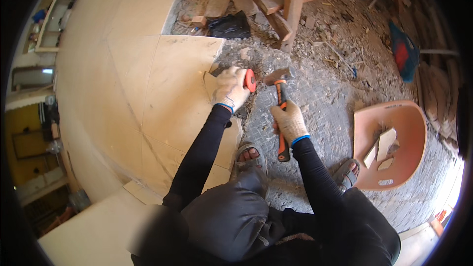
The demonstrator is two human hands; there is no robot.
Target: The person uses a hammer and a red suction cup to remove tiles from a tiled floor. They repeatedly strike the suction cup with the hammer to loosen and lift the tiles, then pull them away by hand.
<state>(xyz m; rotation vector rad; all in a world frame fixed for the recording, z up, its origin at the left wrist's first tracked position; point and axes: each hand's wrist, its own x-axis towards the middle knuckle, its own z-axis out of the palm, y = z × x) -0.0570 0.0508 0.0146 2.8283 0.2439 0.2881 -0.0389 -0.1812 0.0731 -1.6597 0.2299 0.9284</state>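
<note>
My left hand (229,88), in a white work glove with a blue cuff, is closed around a chisel, of which the round red hand guard (250,80) shows to the right of the fist. Its shaft and tip are mostly hidden by the glove. The fist sits at the broken edge of the cream floor tiles (182,69). My right hand (291,120), gloved the same way, grips a hammer (282,91) by its orange and black handle. The hammer's metal head is up and to the right of the red guard, apart from it.
A pinkish-orange scoop-shaped tub (416,143) with broken tile pieces (387,143) stands at the right. Wooden trestle legs (295,10) rise beyond the rubble. A black plastic bag (230,25) lies by the tile edge. My sandalled feet rest on rough grey concrete (315,98).
</note>
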